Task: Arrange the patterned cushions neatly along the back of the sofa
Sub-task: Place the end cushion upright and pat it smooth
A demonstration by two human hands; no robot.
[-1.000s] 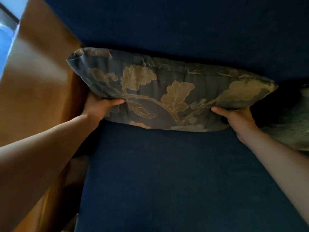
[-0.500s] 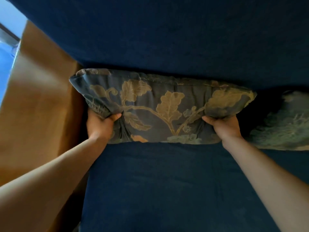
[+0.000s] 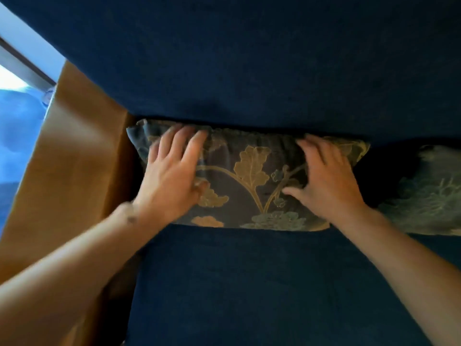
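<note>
Pressing with both palms seats the grey-blue cushion with gold leaf pattern (image 3: 252, 181) into the crease between the dark blue sofa backrest (image 3: 249, 58) and dark blue sofa seat (image 3: 249, 283), its left end beside the tan wooden armrest (image 3: 74, 158). Left hand (image 3: 172, 176) and right hand (image 3: 326, 181) lie flat, fingers spread, gripping nothing. Best practice: push evenly on both ends, smooth gathered fabric along the top edge, keep the lower edge level with the seat. Align with the pale green patterned cushion (image 3: 429, 196) close by on the right, across a dark gap.
</note>
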